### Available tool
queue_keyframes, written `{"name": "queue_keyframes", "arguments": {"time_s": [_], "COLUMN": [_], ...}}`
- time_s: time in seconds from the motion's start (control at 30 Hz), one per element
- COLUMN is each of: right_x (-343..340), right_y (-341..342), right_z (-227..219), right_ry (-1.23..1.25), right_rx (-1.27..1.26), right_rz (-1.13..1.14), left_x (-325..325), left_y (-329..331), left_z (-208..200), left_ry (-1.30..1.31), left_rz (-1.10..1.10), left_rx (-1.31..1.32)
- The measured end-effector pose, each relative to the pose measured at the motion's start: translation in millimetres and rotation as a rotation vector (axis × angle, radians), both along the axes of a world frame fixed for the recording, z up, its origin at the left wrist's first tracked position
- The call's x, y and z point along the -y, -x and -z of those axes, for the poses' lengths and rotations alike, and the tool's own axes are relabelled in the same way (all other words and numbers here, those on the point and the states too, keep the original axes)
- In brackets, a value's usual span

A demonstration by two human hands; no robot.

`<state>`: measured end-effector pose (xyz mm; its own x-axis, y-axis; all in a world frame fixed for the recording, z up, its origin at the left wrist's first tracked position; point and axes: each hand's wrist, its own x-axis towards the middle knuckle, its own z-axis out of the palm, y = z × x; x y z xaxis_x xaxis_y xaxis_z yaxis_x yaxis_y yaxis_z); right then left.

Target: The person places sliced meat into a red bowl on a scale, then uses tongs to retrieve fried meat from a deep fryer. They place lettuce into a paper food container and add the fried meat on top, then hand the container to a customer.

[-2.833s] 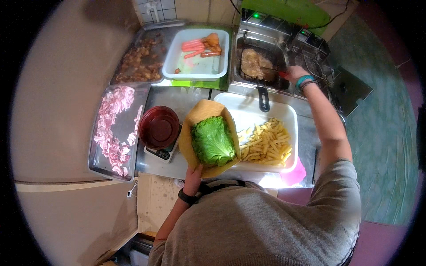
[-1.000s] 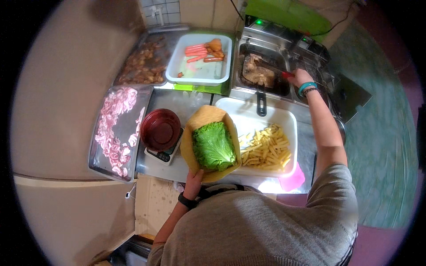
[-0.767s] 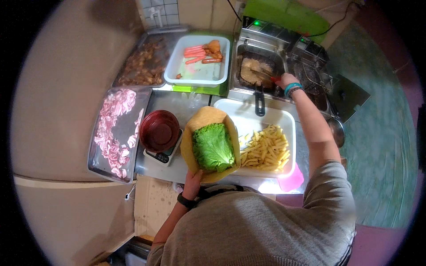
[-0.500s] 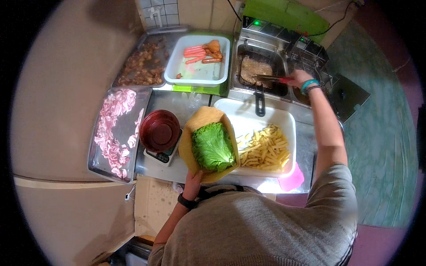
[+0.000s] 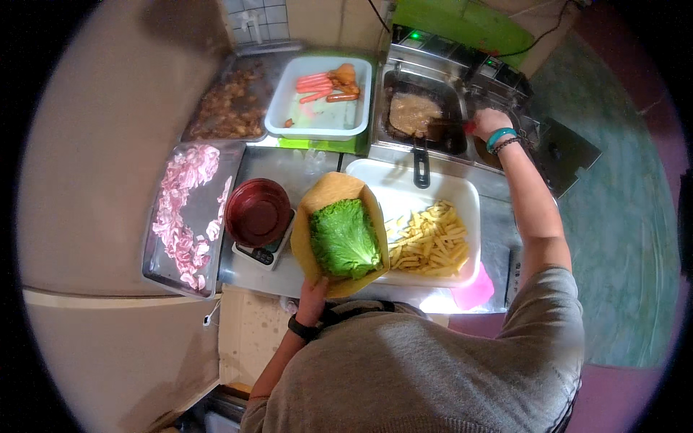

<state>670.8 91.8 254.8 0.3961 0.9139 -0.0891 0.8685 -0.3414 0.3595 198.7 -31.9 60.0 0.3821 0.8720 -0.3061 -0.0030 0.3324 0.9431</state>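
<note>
My left hand [image 5: 313,294] grips the near edge of a brown paper food box [image 5: 334,186], tilted above the counter. A green lettuce leaf [image 5: 345,238] lies inside it. At the fryer [image 5: 426,154], my right hand [image 5: 493,121] is closed round the red handle of tongs [image 5: 468,128]. Their dark far end reaches over the fryer well, blurred, beside a flat piece of frying food [image 5: 413,114]. That food lies in a basket whose black handle [image 5: 421,167] sticks out toward me. Whether the tongs touch the food I cannot tell.
A white tub [image 5: 473,216] of potato fries sits below the fryer. Left of the box, a dark red bowl [image 5: 258,212] rests on a scale [image 5: 264,257]. Farther left are trays of raw meat [image 5: 189,177] and browned pieces [image 5: 229,108]. Sausages lie in a white tray [image 5: 321,133].
My right hand and the tongs have shifted slightly up in the picture. The tongs' tips have moved right, off the middle of the frying piece. My left hand and the box are nearly unmoved.
</note>
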Motion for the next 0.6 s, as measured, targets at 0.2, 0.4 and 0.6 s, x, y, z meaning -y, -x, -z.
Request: {"name": "queue_keyframes", "arguments": {"time_s": [0.2,0.4,0.6], "right_x": [-14.7,-22.3,11.7], "right_y": [-19.6,-28.2,-51.8], "right_z": [18.3,67.5,21.8], "right_ry": [-0.136,-0.087,-0.197], "right_rx": [-0.198,-0.272,-0.711], "right_rz": [0.136,0.070,0.121], "left_x": [3.7,2.1,2.5], "left_y": [2.0,0.5,3.3], "left_z": [9.1,3.2,12.0], "left_ry": [-0.023,0.018,0.018], "left_rz": [-0.019,-0.022,0.047], "left_rx": [-0.016,0.026,-0.033]}}
